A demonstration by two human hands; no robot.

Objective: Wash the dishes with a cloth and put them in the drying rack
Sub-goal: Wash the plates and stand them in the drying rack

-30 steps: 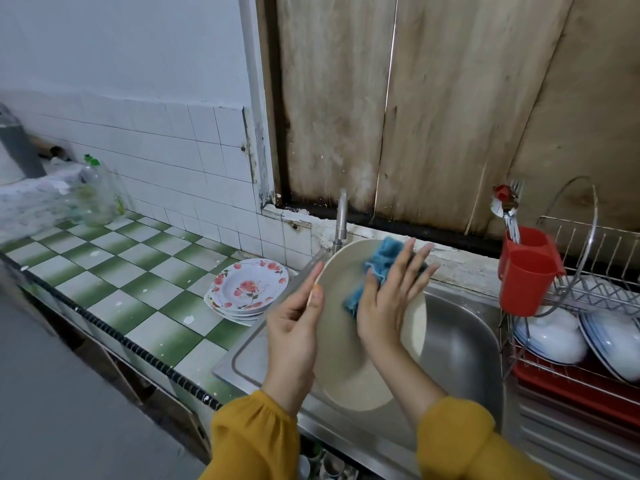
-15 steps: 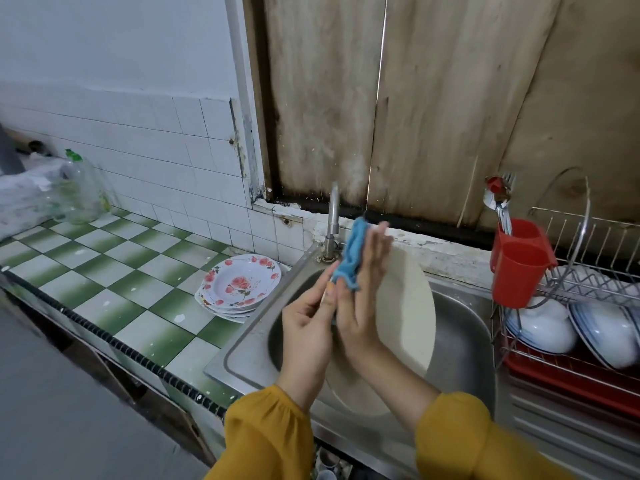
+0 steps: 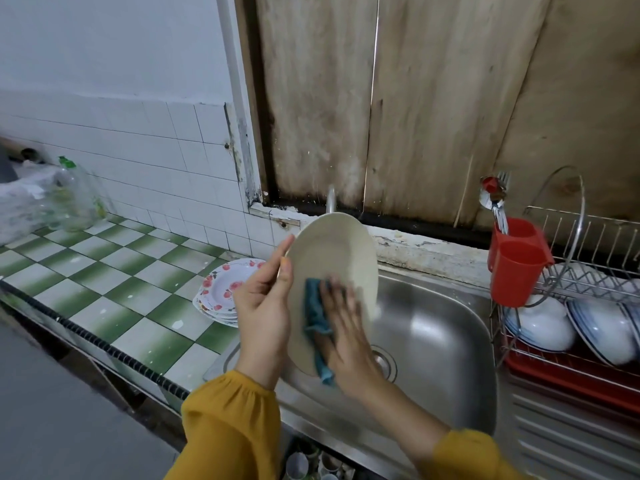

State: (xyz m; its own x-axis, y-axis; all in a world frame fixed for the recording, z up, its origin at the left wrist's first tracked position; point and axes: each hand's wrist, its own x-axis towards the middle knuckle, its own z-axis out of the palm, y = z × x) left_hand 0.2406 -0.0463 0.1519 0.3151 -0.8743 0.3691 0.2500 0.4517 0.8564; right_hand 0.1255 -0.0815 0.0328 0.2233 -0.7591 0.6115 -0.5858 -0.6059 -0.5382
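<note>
Nearest me, the left hand (image 3: 265, 313) grips the cream plate (image 3: 332, 258) by its rim, held on edge over the sink (image 3: 433, 327). The right hand (image 3: 346, 327) presses the blue cloth (image 3: 317, 320) to it with flat fingers. That looks like scrubbing. It likely needs a rinse next, then the drying rack (image 3: 588, 306); flowered plates (image 3: 221, 289) wait on the counter (image 3: 104, 271).

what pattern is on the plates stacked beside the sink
The stacked plates are white with red flowers; the head view shows it best.

cream plate (image 3: 332, 258), teal cloth (image 3: 316, 318), red-flowered white plates (image 3: 225, 285), green-and-white checked counter (image 3: 114, 278), red cups (image 3: 517, 268)
</note>
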